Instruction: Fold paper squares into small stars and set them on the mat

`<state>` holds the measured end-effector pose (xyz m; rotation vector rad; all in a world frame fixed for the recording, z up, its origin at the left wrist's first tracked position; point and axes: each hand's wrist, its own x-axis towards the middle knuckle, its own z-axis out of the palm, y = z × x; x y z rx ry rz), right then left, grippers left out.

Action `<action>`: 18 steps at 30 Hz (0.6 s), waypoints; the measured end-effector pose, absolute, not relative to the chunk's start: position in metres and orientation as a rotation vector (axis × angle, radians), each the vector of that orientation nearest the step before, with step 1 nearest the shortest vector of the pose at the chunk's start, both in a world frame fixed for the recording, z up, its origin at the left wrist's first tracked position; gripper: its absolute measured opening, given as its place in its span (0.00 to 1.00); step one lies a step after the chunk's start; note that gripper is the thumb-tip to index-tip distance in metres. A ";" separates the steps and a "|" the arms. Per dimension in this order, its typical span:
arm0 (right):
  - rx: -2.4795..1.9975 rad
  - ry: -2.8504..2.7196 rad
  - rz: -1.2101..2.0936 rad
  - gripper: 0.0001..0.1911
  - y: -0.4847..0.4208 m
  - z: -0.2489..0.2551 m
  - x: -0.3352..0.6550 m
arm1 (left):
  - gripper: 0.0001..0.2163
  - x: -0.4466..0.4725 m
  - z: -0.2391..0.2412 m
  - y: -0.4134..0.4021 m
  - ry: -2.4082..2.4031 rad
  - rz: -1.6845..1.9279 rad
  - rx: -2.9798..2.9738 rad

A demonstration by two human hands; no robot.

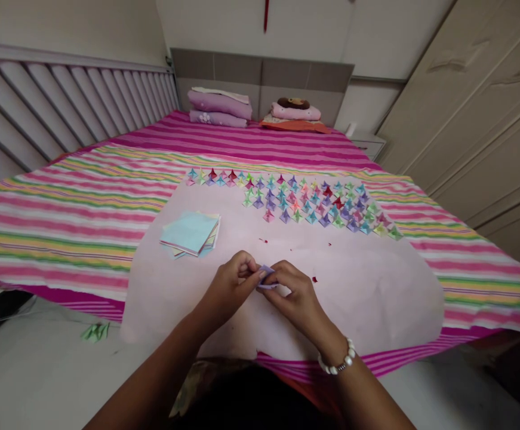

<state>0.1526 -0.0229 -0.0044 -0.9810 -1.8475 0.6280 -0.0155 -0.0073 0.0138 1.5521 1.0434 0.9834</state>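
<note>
My left hand (233, 283) and my right hand (294, 294) meet over a pale pink sheet (376, 286) spread on the bed. Both pinch a small folded piece of lilac paper (266, 276) between their fingertips. A white bead bracelet (337, 361) circles my right wrist. A stack of square coloured papers (191, 234), light blue on top, lies to the left of my hands. Beyond them, several small folded paper shapes (304, 200) in many colours stand in rows on the sheet.
The bed carries a pink, green and yellow striped cover (76, 203). Folded pillows (219, 106) and a soft toy (294, 107) sit at the headboard. A slatted rail (62, 101) runs on the left, wardrobe doors (479, 113) on the right. Green paper scraps (95, 331) lie on the floor.
</note>
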 end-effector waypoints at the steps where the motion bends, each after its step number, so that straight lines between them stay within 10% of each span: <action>1: -0.997 -1.840 0.616 0.02 -0.023 -0.004 0.153 | 0.06 -0.017 0.015 -0.009 1.004 0.978 1.552; 18: -1.228 -1.727 0.670 0.08 -0.024 -0.009 0.147 | 0.07 -0.014 0.004 -0.007 0.885 0.986 1.387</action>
